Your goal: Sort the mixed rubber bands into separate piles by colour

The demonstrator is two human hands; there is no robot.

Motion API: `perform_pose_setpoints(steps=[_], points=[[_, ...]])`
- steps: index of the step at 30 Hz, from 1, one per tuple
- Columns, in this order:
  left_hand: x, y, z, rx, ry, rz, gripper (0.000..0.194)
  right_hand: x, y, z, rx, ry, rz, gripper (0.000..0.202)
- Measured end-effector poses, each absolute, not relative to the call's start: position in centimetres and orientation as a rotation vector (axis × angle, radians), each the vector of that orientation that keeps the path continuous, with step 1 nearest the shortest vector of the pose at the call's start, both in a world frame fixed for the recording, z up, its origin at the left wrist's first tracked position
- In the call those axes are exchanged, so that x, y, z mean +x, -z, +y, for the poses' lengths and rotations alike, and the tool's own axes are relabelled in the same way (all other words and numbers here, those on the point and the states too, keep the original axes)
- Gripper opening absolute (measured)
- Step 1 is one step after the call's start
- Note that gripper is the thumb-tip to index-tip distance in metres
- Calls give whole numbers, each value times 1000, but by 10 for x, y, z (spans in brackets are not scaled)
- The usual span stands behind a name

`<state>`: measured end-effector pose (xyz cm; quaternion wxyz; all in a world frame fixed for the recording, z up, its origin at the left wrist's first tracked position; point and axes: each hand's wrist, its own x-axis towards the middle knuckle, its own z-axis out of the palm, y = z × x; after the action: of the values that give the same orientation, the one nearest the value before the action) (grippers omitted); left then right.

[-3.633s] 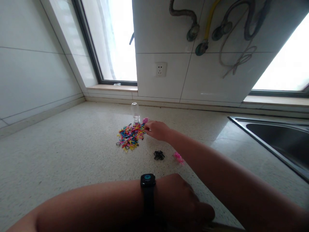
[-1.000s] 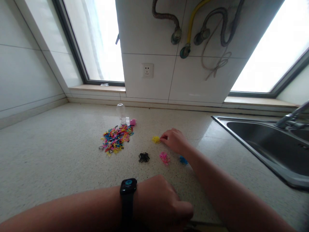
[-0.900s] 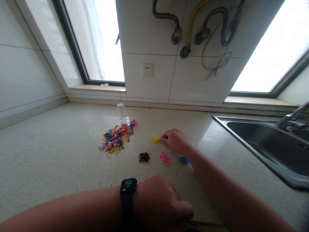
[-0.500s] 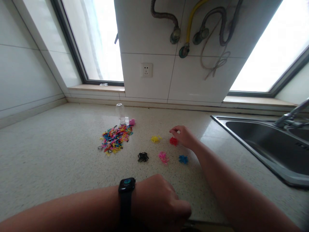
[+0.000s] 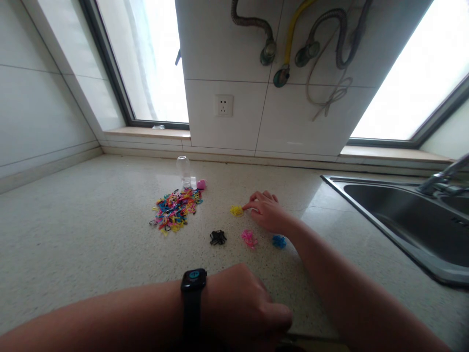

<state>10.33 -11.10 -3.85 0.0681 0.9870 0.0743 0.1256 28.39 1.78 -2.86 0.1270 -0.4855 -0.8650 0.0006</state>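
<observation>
yellow bands [image 5: 236, 210] lay by the right hand [image 5: 266, 212], fingers loosely spread, one outstretched; a careless push could scatter them. the left hand's [image 5: 245, 297] fingers were hidden.

- Left forearm [image 5: 110, 313]: in from lower left, nearly level across the foreground.
- Left hand [image 5: 249, 305]: back up, knuckles bent, fingers mostly hidden.
- Right forearm [image 5: 348, 274]: in from lower right, reaching forward and inward.
- Right hand [image 5: 266, 211]: palm down, index finger [image 5: 248, 207] extended, others loosely bent and spread.
</observation>
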Motion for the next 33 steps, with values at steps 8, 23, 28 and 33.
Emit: perform_pose_setpoints(steps=[8,23,28,33], points=[[104,37,-112,2983,-382,232,15,287,29,20,-1357,-60,-2508,38],[101,44,-109,2947,-431,156,13,355,54,70,-1438,-381,-1930,33],[100,41,-109,2943,-438,178,11,360,59,74,-1460,-474,-1881,32],[95,23,-103,2954,-460,310,5,359,61,75,-1474,-489,-1933,30]])
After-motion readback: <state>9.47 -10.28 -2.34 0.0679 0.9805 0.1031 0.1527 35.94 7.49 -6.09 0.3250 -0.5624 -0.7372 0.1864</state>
